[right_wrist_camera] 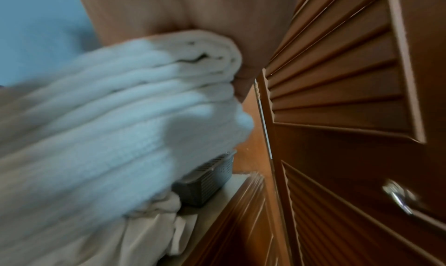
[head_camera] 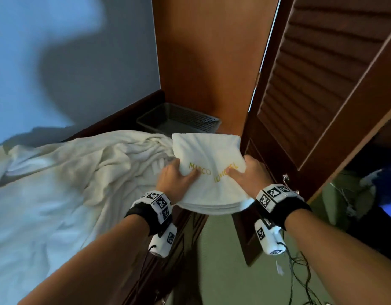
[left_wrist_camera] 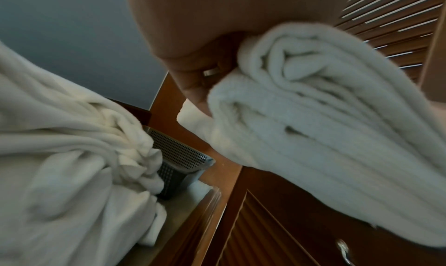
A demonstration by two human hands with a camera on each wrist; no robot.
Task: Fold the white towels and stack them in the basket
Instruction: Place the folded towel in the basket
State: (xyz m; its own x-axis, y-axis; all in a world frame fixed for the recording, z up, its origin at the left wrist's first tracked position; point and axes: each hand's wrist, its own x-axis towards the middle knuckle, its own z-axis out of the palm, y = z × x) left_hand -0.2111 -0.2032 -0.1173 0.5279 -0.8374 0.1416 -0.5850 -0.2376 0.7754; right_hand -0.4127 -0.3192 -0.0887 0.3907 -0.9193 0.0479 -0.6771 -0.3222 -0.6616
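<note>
From the head view, the left hand (head_camera: pixel 177 176) and right hand (head_camera: pixel 245 170) each pinch a side of the folded towel (head_camera: pixel 209 155), thumbs on top, fingers beneath, so the layers stay square while it hangs above the table's right edge, short of the grey basket (head_camera: pixel 179 119) in the far right corner (which looks empty). Unfolded towels (head_camera: pixel 69 168) cover the rest of the table. The left wrist view shows curled fingers (left_wrist_camera: pixel 193 91) clamping the stacked layers (left_wrist_camera: pixel 313 117). The right wrist view, blurred, shows the bundle (right_wrist_camera: pixel 120 117) near the louvred door (right_wrist_camera: pixel 337 79).
</note>
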